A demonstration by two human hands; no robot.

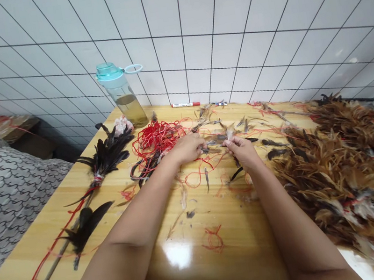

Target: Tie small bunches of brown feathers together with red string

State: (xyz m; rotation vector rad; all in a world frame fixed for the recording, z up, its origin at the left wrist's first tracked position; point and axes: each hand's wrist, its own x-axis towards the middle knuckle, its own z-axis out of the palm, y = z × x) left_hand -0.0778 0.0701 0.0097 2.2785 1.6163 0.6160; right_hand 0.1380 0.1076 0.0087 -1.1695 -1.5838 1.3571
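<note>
My right hand [242, 150] is above the middle of the wooden table, with thumb and fingertips pinched on a small pale feather [230, 131]. To its left, my left hand [190, 147] lies low with its fingers curled down among loose feathers and red threads; whatever is under the fingertips is hidden. Close beside that hand is a tangled heap of red string [154, 138]. Small dark feathers and strands of thread lie between and behind both hands. A single narrow feather [207, 179] rests nearer to me.
A large pile of brown feathers [337, 168] covers the table's right side. On the left lie a stick [48, 275] and a bunch of black feathers [107, 152]. A water bottle [127, 102] and a red-and-white marker [185, 105] are near the tiled wall.
</note>
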